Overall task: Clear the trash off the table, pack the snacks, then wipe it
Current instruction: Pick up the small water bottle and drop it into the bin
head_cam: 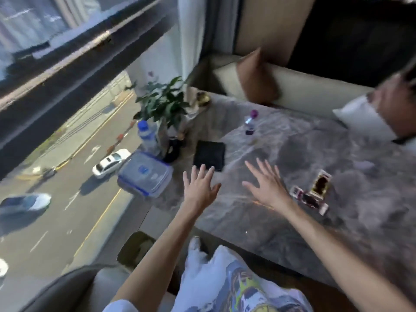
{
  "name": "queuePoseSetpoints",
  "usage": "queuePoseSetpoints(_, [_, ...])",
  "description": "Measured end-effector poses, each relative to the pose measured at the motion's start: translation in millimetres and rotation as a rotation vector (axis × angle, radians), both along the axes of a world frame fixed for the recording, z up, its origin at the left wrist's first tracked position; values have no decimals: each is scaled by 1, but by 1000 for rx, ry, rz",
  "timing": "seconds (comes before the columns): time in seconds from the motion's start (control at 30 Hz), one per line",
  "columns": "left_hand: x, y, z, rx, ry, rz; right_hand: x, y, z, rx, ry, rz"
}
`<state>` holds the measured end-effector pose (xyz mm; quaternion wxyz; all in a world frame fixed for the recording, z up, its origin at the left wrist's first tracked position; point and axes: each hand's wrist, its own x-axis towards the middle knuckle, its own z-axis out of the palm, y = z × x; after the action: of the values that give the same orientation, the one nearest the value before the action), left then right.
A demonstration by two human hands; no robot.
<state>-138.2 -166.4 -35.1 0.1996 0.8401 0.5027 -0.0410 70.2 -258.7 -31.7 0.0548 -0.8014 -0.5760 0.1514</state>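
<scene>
Both my hands reach over the grey marble table (281,221), fingers spread and holding nothing. My left hand (200,188) hovers near the table's left edge, just right of a clear plastic container with a blue-clipped lid (145,174). My right hand (264,184) is beside it, left of two snack packets (311,192) lying on the table. A folded black cloth (209,155) lies just beyond my left hand. A small bottle with a purple cap (251,122) stands further back. The picture is blurred by motion.
A larger blue-capped water bottle (146,136) and a potted plant (164,109) stand at the table's left edge by the window. Another person (382,113) sits at the far right. A sofa with a brown cushion (256,79) lies behind. A bin (137,246) sits on the floor below.
</scene>
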Motion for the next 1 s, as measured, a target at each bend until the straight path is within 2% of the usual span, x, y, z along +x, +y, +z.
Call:
queuePoseSetpoints(0.2, [53,64,35,124,-12,-285,19,-1,22,76,7,-289])
queuePoseSetpoints(0.43, [89,126,62,174,-9,-476,23,17,36,141,19,-498])
queuePoseSetpoints(0.7, [116,150,65,179,-13,-580,39,30,42,187,-28,-585])
queuePoseSetpoints(1.0, [131,188,60,184,17,-573,57,55,37,146,34,-596])
